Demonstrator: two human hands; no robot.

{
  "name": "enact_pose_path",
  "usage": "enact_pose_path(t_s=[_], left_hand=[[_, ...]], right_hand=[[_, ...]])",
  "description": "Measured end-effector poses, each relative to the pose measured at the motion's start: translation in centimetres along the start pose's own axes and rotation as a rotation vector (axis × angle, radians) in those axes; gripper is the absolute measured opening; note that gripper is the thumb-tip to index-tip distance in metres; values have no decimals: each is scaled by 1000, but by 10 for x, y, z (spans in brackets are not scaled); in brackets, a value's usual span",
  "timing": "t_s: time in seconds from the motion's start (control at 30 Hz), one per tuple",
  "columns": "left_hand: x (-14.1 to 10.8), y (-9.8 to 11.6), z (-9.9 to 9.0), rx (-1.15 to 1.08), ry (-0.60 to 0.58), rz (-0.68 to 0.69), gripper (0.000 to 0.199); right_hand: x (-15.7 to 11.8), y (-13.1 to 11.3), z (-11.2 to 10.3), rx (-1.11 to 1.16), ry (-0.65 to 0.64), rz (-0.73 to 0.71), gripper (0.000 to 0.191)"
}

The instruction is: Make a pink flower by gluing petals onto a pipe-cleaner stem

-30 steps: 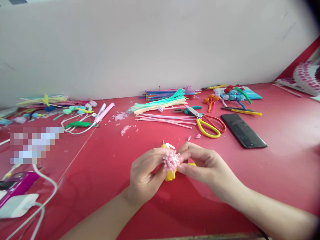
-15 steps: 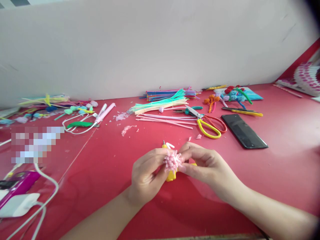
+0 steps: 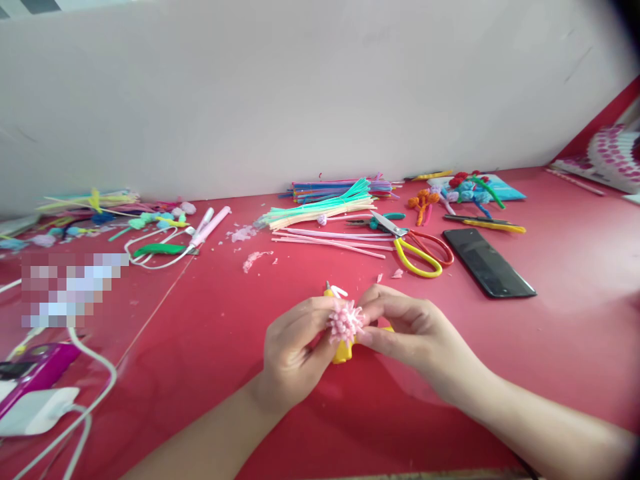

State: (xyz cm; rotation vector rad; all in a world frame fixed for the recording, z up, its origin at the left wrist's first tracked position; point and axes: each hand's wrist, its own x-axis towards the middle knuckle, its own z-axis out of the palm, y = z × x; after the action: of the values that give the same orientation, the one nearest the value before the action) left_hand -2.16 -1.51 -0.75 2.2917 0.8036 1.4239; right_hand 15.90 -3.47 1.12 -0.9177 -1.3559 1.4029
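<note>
You have the pink tufted flower (image 3: 345, 322) directly between your two hands, over the desk (image 3: 550, 360), so neither hand is nearer: your left hand (image 3: 293, 350) meets its left side and your right hand (image 3: 415, 327) meets its right edge. The tufts face up toward you, so its long axis seems to run roughly along your line of sight; any stem is hidden, and you can't tell its exact tilt

Your left grip is narrow, fingers and thumb closed around the side of the flower. Your right grip is a pinch, thumb and forefinger together on its edge tufts. The flower looks round and spiky, with many short, slim tips spreading outward, paler at the right and denser pink toward the middle

Just beneath it lies a yellow tool (image 3: 343, 352) with a metal tip, partly covered by your hands. Beyond are loose pink stems (image 3: 333, 243), with the scissors (image 3: 390, 225) beside them
</note>
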Motion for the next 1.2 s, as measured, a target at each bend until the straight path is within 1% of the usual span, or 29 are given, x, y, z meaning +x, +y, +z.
enact_pose_path(t_s=[0.33,0.53,0.63,0.7,0.77,0.9,0.93,1.0,1.07,1.13,1.2], left_hand=[[-1,-1,0,5,-4,-34,24],[-1,-2,0,31,8,-5,27],[-2,-2,1,6,22,-58,24],[-4,-1,2,-65,44,-151,19],[-5,-1,4,-187,81,-279,14],[0,2,5,-541,156,-594,8],[3,3,4,-642,174,-651,7],[10,4,2,-808,125,-779,10],[14,4,2,-928,47,-923,13],[15,3,3,-981,-12,-1026,14],[13,2,6,-986,-62,-1084,15]], right_hand=[[0,2,-1,-22,-2,-4,2],[0,2,-1,-16,-5,46,4],[1,1,-2,-2,-23,56,5],[1,0,-3,-18,-42,41,5],[1,-1,-4,-111,-12,-23,4],[1,-1,-8,-462,153,-321,4],[1,-1,-10,-529,181,-383,5],[3,-1,-14,-616,216,-461,7],[4,-1,-17,-678,238,-509,7],[6,-1,-18,-760,238,-567,7],[7,1,-18,-856,224,-635,10]])
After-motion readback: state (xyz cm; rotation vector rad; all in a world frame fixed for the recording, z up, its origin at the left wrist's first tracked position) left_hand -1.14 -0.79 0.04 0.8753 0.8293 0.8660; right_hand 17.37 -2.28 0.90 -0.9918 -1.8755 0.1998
